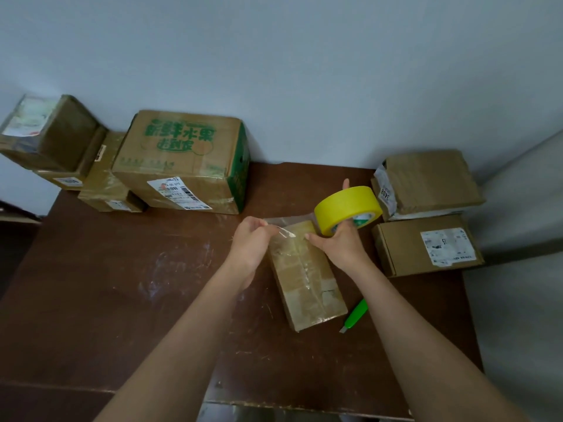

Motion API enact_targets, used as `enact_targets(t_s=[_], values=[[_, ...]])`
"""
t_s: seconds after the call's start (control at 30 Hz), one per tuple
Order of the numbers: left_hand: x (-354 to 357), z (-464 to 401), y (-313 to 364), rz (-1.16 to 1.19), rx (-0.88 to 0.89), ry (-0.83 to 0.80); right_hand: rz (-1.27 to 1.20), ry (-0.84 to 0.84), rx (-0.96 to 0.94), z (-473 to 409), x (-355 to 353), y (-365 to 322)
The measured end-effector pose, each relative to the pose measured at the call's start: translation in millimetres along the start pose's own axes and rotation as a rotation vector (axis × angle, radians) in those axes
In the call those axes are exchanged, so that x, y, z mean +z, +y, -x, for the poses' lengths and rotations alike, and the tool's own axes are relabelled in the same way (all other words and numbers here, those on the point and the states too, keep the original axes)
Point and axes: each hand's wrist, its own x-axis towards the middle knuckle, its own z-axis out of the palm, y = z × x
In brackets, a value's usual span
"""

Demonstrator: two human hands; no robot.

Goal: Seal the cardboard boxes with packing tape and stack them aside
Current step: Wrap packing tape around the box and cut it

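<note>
Box (307,278) near the table's (122,284) right edge, left hand (251,243) pinching clear tape (285,231), right hand (342,243) gripping yellow roll (347,208).

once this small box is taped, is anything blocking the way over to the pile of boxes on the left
Nothing visible does. The small box lies under the left hand and right hand; bare brown table stretches from it to the stacked boxes. The green cutter lies on the opposite side.

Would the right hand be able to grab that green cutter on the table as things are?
Probably not at once: the right hand grips the yellow tape roll. The green cutter lies uncovered beside the small box, just under that forearm, so the way looks free once the roll is put down.
</note>
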Motion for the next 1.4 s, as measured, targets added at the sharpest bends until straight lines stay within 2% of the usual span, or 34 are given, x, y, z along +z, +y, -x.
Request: enact_targets(t_s=[0.2, 0.37, 0.47, 0.63, 0.8, 0.87, 0.97, 1.13, 1.4], values=[[3, -3, -3, 0.014, 0.009, 0.023, -0.038, -0.016, 0.077, 7, 6, 6], [0, 1, -1, -0.101, 0.076, 0.080, -0.099, -0.047, 0.091, 8, -2, 0], [-8, 11, 8, -0.244, 0.177, 0.102, -0.270, -0.060, 0.144, 6, -16, -8], [-23, 29, 16, -0.085, 0.175, -0.079, -0.483, -0.120, 0.169, 15, -29, -14], [-34, 34, 9, -0.186, 0.197, 0.031, -0.684, -0.201, 0.207, 33, -37, -26], [-39, 33, 3, -0.198, 0.160, 0.010, -0.697, -0.119, 0.233, 40, -33, -32], [-44, 30, -2, -0.120, 0.072, -0.080, -0.593, 0.041, 0.244, 42, -22, -34], [-44, 14, -13, -0.059, 0.012, -0.109, -0.569, 0.169, 0.219, 48, -8, -32], [-36, 1, -39, -0.380, 0.194, 0.056, -0.571, 0.367, 0.173, 53, 13, -36]])
